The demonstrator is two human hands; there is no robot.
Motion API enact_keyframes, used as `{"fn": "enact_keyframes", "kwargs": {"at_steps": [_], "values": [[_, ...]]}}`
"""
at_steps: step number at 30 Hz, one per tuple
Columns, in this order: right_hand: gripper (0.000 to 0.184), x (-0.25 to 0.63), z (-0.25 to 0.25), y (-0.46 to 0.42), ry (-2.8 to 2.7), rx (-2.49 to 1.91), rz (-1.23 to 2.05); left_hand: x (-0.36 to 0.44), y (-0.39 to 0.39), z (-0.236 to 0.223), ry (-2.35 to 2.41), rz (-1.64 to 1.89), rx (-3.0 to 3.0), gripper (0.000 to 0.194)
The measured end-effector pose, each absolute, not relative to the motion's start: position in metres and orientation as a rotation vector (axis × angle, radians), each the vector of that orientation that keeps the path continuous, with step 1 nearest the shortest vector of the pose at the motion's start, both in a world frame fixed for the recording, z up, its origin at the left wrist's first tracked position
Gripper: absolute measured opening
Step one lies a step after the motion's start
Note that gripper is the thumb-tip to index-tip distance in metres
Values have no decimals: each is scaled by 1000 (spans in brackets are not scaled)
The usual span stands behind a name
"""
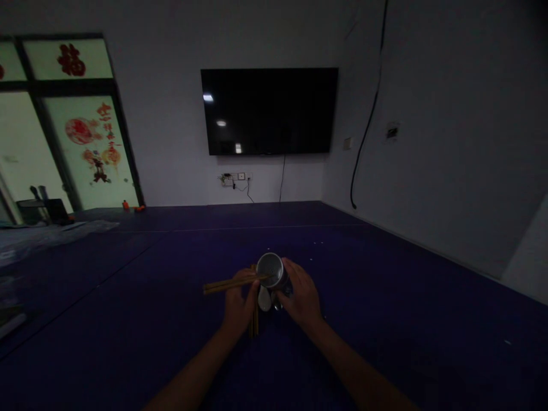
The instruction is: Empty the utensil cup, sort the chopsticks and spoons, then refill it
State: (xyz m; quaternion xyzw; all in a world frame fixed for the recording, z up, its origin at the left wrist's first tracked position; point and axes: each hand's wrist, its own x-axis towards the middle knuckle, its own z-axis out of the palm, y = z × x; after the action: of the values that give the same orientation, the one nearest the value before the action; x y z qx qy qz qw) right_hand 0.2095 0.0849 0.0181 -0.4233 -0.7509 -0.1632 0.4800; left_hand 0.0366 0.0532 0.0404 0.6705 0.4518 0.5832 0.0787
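My left hand (240,299) is closed around a few wooden chopsticks (226,284). Their right ends reach into the mouth of a grey cylindrical holder (269,265), which is tilted so its opening faces me. Around the right side of that holder my right hand (302,294) is wrapped, keeping it off the surface. Below the hands lie more chopsticks (254,322), placed lengthwise, with a white spoon (264,299) beside them. A shiny metal spoon-like piece (277,302) shows partly under my right hand; the rest of it is hidden.
The dark blue surface (171,331) spreads wide around me, with small white specks on it. Clear plastic sheeting (64,235) and a dark box with tools (49,208) are at far left. A television (270,111) hangs ahead; a black cable (367,134) hangs at right.
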Motion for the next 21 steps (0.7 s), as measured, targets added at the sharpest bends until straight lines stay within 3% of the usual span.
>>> {"fn": "enact_keyframes", "kwargs": {"at_steps": [10, 17, 21], "values": [[63, 206, 19, 81, -1887, -979, -411, 32, 73, 26, 1340, 1670, 2001, 31], [64, 204, 22, 78, -1838, -1011, -376, 30, 71, 21, 1262, 1519, 1929, 61], [65, 204, 23, 78, -1794, -1029, -345, 27, 74, 16, 1252, 1463, 1926, 63]]}}
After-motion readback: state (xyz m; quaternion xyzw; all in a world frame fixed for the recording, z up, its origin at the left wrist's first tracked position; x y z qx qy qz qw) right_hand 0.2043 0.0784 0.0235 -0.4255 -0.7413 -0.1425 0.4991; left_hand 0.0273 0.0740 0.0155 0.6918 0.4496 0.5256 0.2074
